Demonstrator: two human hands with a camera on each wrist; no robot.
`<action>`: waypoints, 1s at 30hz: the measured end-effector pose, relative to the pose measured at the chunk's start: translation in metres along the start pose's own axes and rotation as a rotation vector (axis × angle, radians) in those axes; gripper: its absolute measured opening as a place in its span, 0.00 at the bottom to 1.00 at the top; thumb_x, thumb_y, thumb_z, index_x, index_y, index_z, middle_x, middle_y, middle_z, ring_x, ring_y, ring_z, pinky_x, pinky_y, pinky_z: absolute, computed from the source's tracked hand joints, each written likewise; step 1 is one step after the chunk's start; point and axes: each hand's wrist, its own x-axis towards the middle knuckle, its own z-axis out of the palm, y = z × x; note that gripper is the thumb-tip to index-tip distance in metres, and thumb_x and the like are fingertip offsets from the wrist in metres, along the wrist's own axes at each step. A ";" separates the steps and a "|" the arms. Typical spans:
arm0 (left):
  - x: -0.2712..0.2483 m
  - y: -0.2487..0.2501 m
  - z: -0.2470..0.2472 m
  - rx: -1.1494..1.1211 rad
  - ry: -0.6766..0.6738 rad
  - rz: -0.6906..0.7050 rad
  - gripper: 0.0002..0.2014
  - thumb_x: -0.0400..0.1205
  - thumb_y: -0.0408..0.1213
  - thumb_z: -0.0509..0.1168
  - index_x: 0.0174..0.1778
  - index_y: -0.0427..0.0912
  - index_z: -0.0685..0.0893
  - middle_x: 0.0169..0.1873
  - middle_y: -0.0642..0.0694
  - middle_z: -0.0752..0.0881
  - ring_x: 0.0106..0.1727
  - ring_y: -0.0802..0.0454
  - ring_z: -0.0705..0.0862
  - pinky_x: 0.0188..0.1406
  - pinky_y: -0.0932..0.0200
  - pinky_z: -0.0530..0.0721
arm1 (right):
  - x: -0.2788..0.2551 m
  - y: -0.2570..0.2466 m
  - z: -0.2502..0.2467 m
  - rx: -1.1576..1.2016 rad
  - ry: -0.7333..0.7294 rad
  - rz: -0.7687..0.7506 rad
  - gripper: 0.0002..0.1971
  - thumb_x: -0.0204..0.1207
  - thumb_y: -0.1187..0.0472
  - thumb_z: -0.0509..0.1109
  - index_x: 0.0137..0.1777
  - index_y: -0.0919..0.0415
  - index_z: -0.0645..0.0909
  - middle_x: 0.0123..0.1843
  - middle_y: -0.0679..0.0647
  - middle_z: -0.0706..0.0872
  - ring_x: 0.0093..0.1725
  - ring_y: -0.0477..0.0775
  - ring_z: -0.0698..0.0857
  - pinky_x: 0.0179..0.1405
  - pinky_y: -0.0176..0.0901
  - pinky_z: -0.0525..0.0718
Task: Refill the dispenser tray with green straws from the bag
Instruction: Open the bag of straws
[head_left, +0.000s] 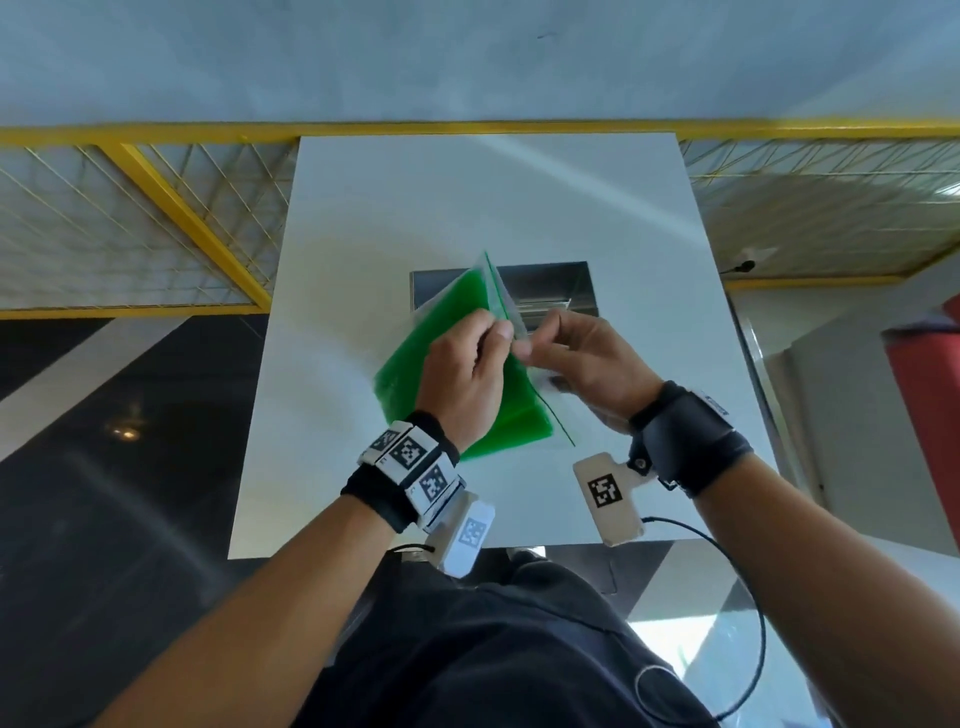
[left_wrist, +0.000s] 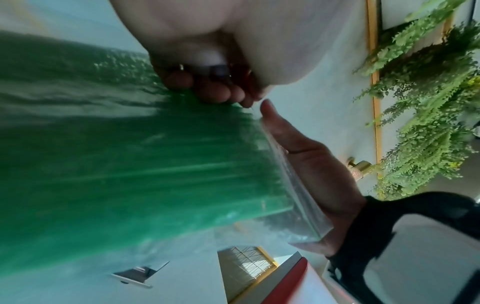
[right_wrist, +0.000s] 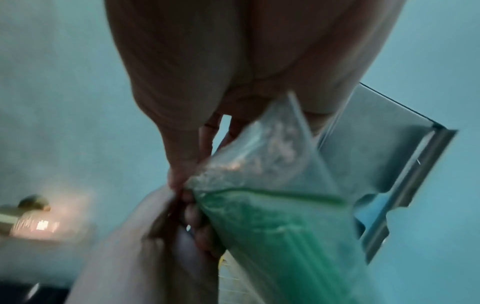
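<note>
A clear zip bag packed with green straws is held up over the white table, in front of the steel dispenser tray. My left hand pinches one side of the bag's mouth, with curled fingers on the plastic. My right hand pinches the opposite lip of the mouth at its green zip strip. The two hands meet at the mouth. The tray's inside is mostly hidden behind the bag.
The table's near edge lies just past my wrists. A yellow mesh railing runs behind and beside the table. Plants and a red panel stand to the right.
</note>
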 end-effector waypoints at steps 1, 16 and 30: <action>0.001 0.002 -0.002 -0.015 -0.018 0.011 0.15 0.88 0.39 0.59 0.35 0.40 0.75 0.26 0.51 0.72 0.28 0.56 0.69 0.28 0.63 0.68 | 0.000 -0.001 -0.001 0.057 -0.018 0.022 0.15 0.80 0.64 0.76 0.36 0.57 0.74 0.34 0.55 0.73 0.31 0.47 0.71 0.30 0.37 0.71; 0.015 -0.011 -0.029 0.047 0.155 -0.018 0.12 0.72 0.28 0.68 0.31 0.45 0.72 0.23 0.58 0.73 0.24 0.62 0.73 0.29 0.67 0.72 | 0.008 -0.005 -0.024 -0.028 0.026 0.185 0.21 0.78 0.74 0.75 0.68 0.63 0.75 0.52 0.65 0.91 0.40 0.54 0.94 0.38 0.42 0.91; 0.036 -0.020 -0.050 0.199 0.149 -0.054 0.14 0.84 0.45 0.65 0.35 0.46 0.74 0.22 0.53 0.74 0.22 0.56 0.70 0.24 0.61 0.66 | 0.040 -0.002 -0.025 -0.142 0.347 -0.040 0.08 0.82 0.71 0.71 0.47 0.58 0.88 0.45 0.60 0.90 0.43 0.52 0.86 0.45 0.44 0.86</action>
